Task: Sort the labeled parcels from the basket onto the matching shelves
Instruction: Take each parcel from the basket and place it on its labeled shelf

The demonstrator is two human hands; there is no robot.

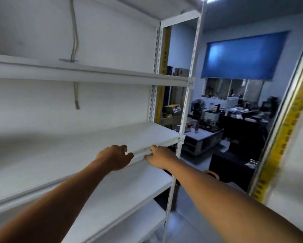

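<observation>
A cable (75, 32) runs down the white wall at the far left, behind a white shelf unit whose boards stretch across most of the view. The top shelf (94, 74) crosses at upper left, bare where it shows. Below it the middle shelf (77, 151) slopes toward the camera, and both arms reach out over it. The left hand (114, 157) hovers at the front edge of this shelf, fingers loosely curled with nothing in them. Just right of it, with a small gap between the two, the right hand (160, 157) has its fingers stretched toward the same edge, tips at or touching the shelf lip; it grips nothing. A lower shelf (122, 195) shows under the forearms, and another one beneath that. The front post (187, 95) of the unit, punched with holes, stands right of the hands and carries small tags (191, 83) at the shelf levels; their print is too blurred to read. No parcel and no basket can be seen. Past the post lies a dim room with a blue blind (241, 57) over a window, a fan (198, 104), cluttered desks and a low white table (203, 135). At the far right edge, a yellow-striped post (285, 130) leans across the view, blurred.
</observation>
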